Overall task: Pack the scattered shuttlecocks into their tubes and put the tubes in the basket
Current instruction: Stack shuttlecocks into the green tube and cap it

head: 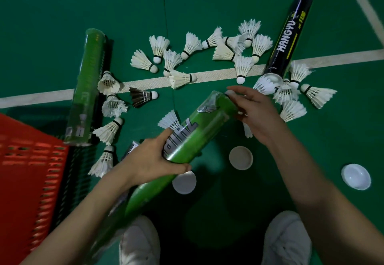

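I judged the job barely begun. My view showed the left hand [153, 158] wrapped round the middle of a green tube [199, 127], held slanting above the court floor [270, 181]. The right hand [253, 111] was curled at the tube's open mouth and seemed to pinch a held shuttlecock [229, 92], of which only the white cork showed.

By my count more than 20 loose shuttlecocks [191, 44] lay scattered across the white line [41, 96], among them 1 dark shuttlecock [143, 97]. A second green tube [89, 86] lay near the red basket [27, 161], and a black tube [288, 34] lay open-mouthed on the right. 3 lids [241, 157] sat off on the floor. No tube showed in the basket, so nearly all the filling, capping and loading remained.
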